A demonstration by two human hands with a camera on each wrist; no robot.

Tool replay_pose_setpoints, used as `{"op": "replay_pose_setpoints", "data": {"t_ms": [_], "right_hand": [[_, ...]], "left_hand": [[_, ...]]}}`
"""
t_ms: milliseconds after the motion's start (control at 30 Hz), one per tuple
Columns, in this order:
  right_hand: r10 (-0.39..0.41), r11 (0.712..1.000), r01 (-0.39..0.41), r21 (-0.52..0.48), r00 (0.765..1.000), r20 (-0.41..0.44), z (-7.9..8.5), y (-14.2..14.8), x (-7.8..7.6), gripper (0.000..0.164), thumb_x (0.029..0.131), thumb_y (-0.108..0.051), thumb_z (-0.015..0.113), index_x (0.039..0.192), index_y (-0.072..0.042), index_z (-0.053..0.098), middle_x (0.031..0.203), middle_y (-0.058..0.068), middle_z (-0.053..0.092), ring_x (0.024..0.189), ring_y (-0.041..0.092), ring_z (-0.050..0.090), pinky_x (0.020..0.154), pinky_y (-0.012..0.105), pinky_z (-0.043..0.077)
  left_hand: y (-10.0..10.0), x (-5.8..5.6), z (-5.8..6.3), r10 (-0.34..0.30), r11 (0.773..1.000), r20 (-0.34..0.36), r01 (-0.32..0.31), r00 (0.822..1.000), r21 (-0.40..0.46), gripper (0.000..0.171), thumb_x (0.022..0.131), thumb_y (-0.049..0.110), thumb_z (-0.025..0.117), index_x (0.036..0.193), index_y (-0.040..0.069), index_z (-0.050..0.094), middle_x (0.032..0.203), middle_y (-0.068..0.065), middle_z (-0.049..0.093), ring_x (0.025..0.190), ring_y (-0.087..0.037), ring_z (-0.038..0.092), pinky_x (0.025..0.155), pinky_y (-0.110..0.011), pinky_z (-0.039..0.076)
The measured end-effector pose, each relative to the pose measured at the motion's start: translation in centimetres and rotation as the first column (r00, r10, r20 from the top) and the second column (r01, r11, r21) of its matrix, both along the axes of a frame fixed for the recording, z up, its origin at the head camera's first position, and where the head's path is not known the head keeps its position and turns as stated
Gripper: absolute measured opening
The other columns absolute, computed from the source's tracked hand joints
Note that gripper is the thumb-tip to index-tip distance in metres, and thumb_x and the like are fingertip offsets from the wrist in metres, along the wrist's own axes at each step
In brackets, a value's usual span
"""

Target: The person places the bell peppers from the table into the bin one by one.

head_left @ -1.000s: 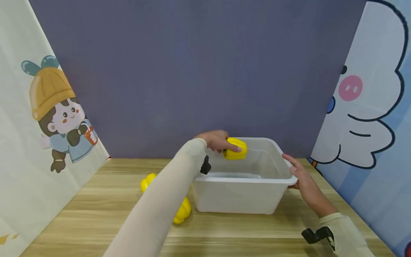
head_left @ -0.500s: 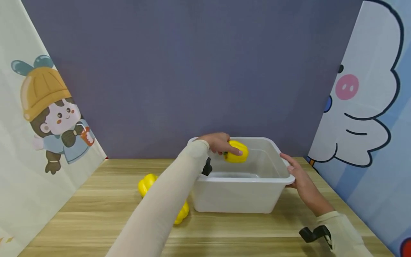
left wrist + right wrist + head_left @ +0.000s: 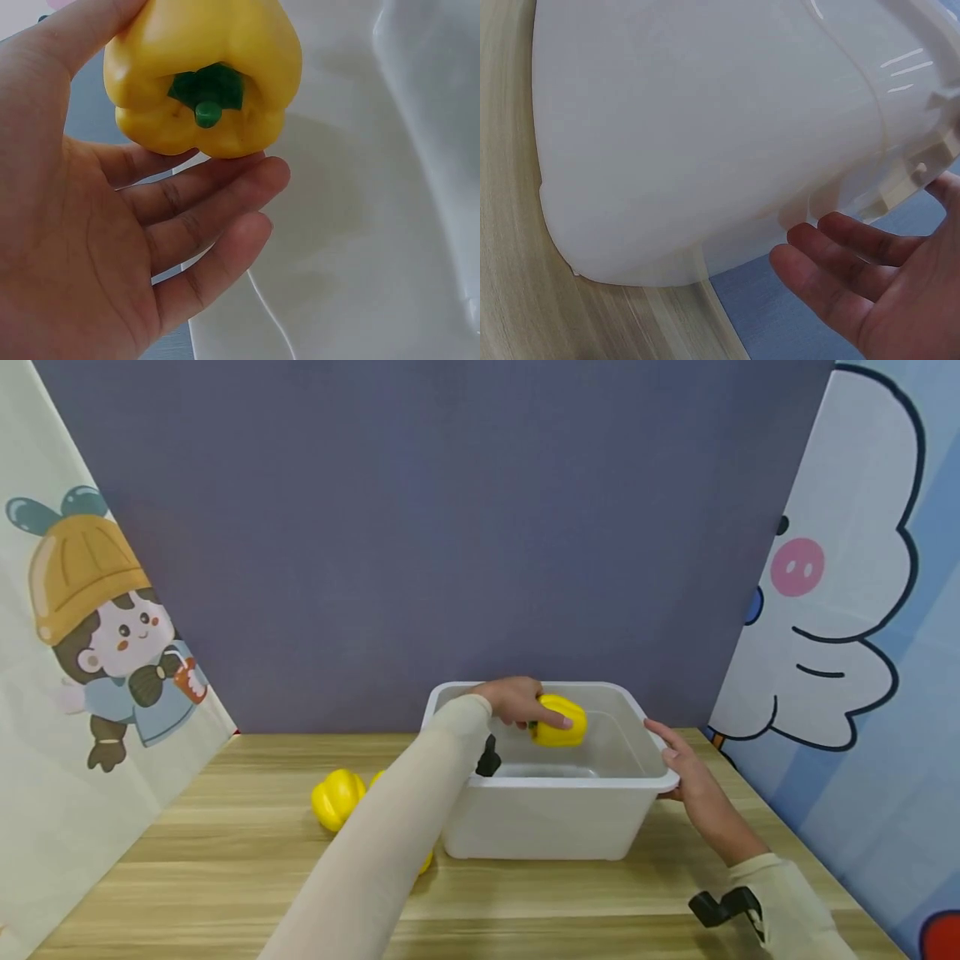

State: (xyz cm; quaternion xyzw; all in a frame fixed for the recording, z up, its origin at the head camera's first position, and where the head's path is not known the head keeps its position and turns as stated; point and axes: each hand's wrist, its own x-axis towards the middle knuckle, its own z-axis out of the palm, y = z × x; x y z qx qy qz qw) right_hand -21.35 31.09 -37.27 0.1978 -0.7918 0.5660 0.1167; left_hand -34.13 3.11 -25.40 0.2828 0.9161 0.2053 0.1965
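My left hand (image 3: pixel 516 700) holds a yellow bell pepper (image 3: pixel 564 727) inside the white plastic bin (image 3: pixel 536 825), below the level of its back rim. In the left wrist view, the pepper's green stem (image 3: pixel 208 112) faces the palm, and three fingers extend below the pepper. My right hand (image 3: pixel 696 783) grips the bin's right rim near the front corner, thumb on top. Seen from the right wrist, its fingertips (image 3: pixel 802 234) lie close against the outer wall under the rim.
On the table (image 3: pixel 225 860) left of the bin lies another yellow bell pepper (image 3: pixel 338 799). More yellow peppers show partly behind my left sleeve (image 3: pixel 397 818). A grey panel (image 3: pixel 450 527) stands behind the table, with printed cartoon panels on both sides.
My left hand has lowered the pepper a little into the bin. The right hand stays at the rim. The head view has turned slightly to the right.
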Motion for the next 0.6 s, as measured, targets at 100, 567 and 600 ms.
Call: {"op": "replay_pose_setpoints", "data": {"t_ms": [100,567,600], "right_hand": [[0.004,1.0,-0.004,-0.008,1.0,0.001,0.07,0.07,0.0,0.053,0.111,-0.029,0.024,0.159,-0.007,0.019,0.127,0.0,0.053,0.101,0.017,0.062,0.074,0.036,0.055],[-0.03,0.999,0.03,-0.026,1.0,0.002,-0.1,-0.15,0.01,0.052,0.11,-0.028,0.027,0.157,-0.007,0.023,0.123,-0.003,0.054,0.097,0.014,0.061,0.071,0.038,0.056],[-0.032,0.999,0.032,-0.021,1.0,0.001,-0.08,-0.14,0.04,0.052,0.11,-0.028,0.027,0.157,-0.007,0.023,0.124,-0.002,0.053,0.098,0.015,0.061,0.071,0.038,0.056]], "left_hand": [[0.02,-0.06,-0.12,-0.004,1.0,0.004,0.004,1.0,0.014,0.057,0.085,0.064,0.069,0.116,0.018,0.058,0.104,-0.002,0.063,0.101,-0.024,0.061,0.081,-0.035,0.05],[0.22,0.26,-0.71,0.01,1.0,0.012,-0.011,1.0,0.026,0.06,0.084,0.066,0.069,0.119,0.018,0.059,0.105,0.0,0.064,0.109,-0.029,0.061,0.082,-0.035,0.051],[0.2,0.31,-0.71,0.012,1.0,0.01,-0.012,1.0,0.025,0.061,0.084,0.066,0.069,0.119,0.018,0.059,0.105,0.0,0.064,0.109,-0.029,0.061,0.082,-0.035,0.051]]}}
